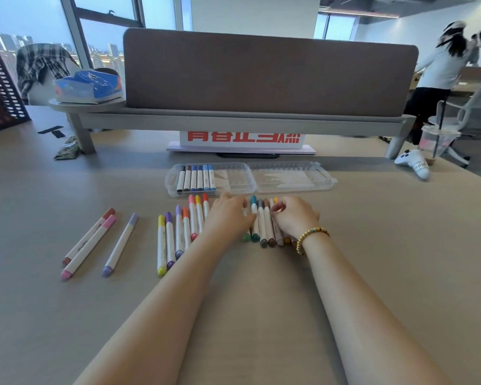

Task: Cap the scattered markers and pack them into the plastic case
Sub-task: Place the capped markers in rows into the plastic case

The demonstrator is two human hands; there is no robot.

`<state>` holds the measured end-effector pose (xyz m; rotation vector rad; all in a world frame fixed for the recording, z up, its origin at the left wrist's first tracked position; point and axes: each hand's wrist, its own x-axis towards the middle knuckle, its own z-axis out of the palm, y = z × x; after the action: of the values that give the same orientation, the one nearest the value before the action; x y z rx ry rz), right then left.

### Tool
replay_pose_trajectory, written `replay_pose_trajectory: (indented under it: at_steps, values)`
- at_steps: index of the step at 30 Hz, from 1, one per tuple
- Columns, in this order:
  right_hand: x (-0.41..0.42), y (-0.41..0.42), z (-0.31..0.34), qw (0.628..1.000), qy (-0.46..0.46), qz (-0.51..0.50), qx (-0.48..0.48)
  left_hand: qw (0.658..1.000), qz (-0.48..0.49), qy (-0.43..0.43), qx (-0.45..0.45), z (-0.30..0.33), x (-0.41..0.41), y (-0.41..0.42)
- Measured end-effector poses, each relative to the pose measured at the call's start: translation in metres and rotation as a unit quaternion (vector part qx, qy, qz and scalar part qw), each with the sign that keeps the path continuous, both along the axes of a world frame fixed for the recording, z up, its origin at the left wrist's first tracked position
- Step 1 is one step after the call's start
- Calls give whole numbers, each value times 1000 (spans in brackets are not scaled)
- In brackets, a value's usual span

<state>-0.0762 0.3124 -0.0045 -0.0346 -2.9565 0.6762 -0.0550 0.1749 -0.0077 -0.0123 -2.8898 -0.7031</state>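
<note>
From above the person's arms, the open plastic case (250, 177) lies flat on the bench (372, 245), six capped markers (196, 177) lined up in its left half. Just in front of it, both hands sit on a row of capped markers. The left hand (228, 215) lies with fingers relaxed over the row's middle, its grip released. The right hand (293, 218), a beaded bracelet (311, 238) at its wrist, curls its fingers around the brown and orange markers (272, 226). More markers (178, 234) lie left of the hands, and three loose ones (95, 243) farther left, well apart.
</note>
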Motion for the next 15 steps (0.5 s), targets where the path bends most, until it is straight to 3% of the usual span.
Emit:
replay_pose_trajectory:
  at_steps: [15]
  values:
    - [-1, -7, -1, 997, -3, 34, 64, 998, -22, -28, -61, 4, 3, -9]
